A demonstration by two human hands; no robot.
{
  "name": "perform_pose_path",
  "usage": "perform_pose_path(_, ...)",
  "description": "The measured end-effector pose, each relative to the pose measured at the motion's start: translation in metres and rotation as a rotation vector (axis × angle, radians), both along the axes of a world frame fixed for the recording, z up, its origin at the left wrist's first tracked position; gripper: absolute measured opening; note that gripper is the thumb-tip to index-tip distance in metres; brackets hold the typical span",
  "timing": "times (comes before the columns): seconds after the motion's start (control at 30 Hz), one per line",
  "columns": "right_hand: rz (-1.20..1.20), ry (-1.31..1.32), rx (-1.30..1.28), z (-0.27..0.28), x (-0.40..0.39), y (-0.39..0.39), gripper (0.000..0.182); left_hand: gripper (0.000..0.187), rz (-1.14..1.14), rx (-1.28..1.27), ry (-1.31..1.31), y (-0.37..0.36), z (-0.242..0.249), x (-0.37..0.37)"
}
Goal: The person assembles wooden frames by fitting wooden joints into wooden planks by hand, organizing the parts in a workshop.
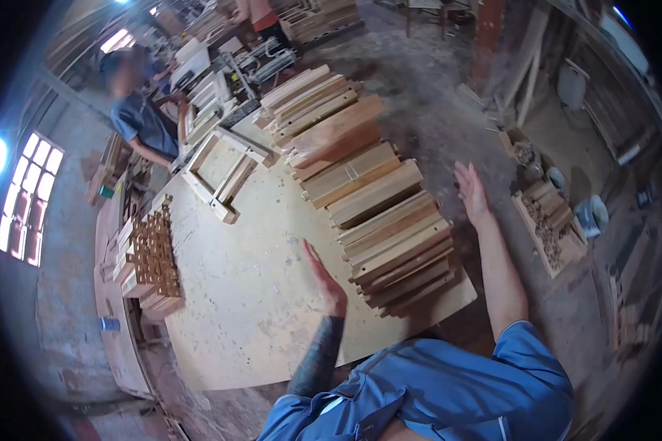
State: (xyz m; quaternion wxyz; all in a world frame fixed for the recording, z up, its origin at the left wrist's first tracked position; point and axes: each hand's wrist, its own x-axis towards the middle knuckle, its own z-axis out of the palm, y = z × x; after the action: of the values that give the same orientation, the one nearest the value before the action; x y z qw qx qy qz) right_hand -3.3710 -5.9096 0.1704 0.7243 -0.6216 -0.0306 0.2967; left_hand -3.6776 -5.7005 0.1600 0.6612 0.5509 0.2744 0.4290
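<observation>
My left hand point(324, 283) is open above the pale tabletop point(235, 309), its fingers stretched out and held together, just left of a long row of wooden boards point(397, 235). On the other side of that row, past the table's right edge, my right hand point(474, 195) hangs in the air with its fingers spread. Neither hand holds anything, and a gap shows between each hand and the boards. The boards lie side by side along the right part of the table; some have round holes near their ends.
A wooden frame point(228, 176) lies at the table's far end. Stacked wooden parts point(154, 250) stand along the left edge. Behind it, a person in a grey shirt point(143, 125) works beside a machine point(254, 66). On the floor at right are a scrap-filled crate point(552, 228) and a bucket point(592, 215).
</observation>
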Motion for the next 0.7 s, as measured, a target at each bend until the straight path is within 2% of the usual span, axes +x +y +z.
perform_pose_path(0.03,0.030,0.004,0.004,0.011,0.018,0.014,0.079,0.071,0.037,0.190,0.001,0.027,0.008,0.013)
perform_pose_path(0.07,0.094,-0.043,0.046,0.024,0.036,0.034,0.079,0.068,0.097,0.084,0.063,0.053,0.021,0.027)
perform_pose_path(0.1,0.151,-0.092,0.091,0.035,0.055,0.056,0.078,0.070,0.044,0.221,0.058,0.087,0.034,0.042)
perform_pose_path(0.23,0.304,-0.308,0.183,0.068,0.107,0.156,0.081,0.083,0.100,0.146,0.183,0.173,0.092,0.110)
perform_pose_path(0.3,0.267,-0.351,0.197,0.080,0.115,0.201,0.078,0.085,0.144,-0.074,0.193,0.202,0.100,0.138)
perform_pose_path(0.33,0.271,-0.338,0.210,0.078,0.119,0.222,0.080,0.085,0.149,-0.069,0.190,0.211,0.098,0.146)
perform_pose_path(0.37,0.277,-0.324,0.222,0.072,0.123,0.243,0.081,0.085,0.056,-0.161,0.145,0.219,0.094,0.154)
perform_pose_path(0.4,0.409,-0.254,0.290,0.068,0.119,0.259,0.080,0.085,-0.038,-0.254,0.100,0.227,0.087,0.162)
perform_pose_path(0.43,0.541,-0.179,0.357,0.060,0.112,0.269,0.079,0.080,0.027,0.029,0.194,0.224,0.071,0.171)
perform_pose_path(0.5,0.420,-0.438,0.251,0.047,0.104,0.276,0.078,0.072,0.021,-0.107,0.153,0.185,0.102,0.172)
perform_pose_path(0.53,0.447,-0.453,0.231,0.044,0.104,0.271,0.072,0.072,0.028,-0.110,0.167,0.186,0.099,0.170)
perform_pose_path(0.57,0.449,-0.435,0.233,0.041,0.102,0.272,0.072,0.071,0.032,-0.097,0.180,0.187,0.097,0.167)
perform_pose_path(0.63,0.440,-0.268,0.421,0.031,0.095,0.265,0.066,0.070,0.028,-0.097,0.219,0.186,0.093,0.161)
perform_pose_path(0.7,0.419,-0.278,0.351,0.042,0.086,0.252,0.060,0.058,0.030,-0.173,0.154,0.169,0.114,0.164)
